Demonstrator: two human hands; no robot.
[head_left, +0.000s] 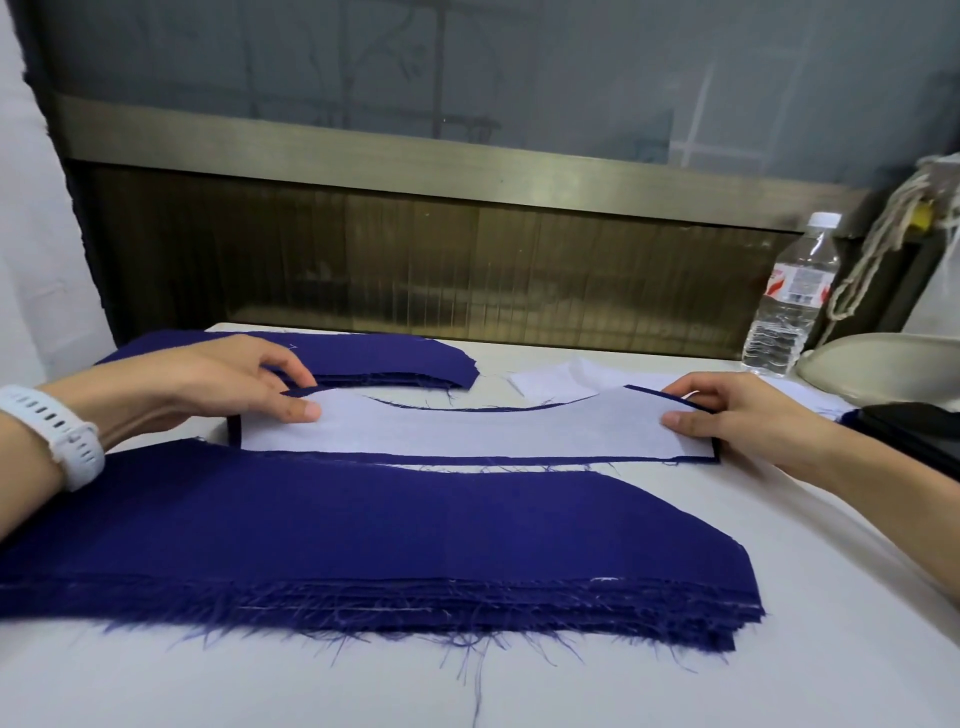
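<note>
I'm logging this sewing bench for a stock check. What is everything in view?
white interfacing piece: one, white, centre
navy piece: one, navy, under the interfacing, edges showing
near navy stack: one, frayed navy, nearest the camera
far navy stack: one, navy, back left
loose white pieces: a few, white, behind centre
water bottle: one, clear, back right
cord bundle: one, off-white, hanging at right
black object: one, black, right edge
table: one, white, under the fabric
watch: one, white, left wrist
left hand: one, pinches the interfacing's left end
right hand: one, pinches its right end
</note>
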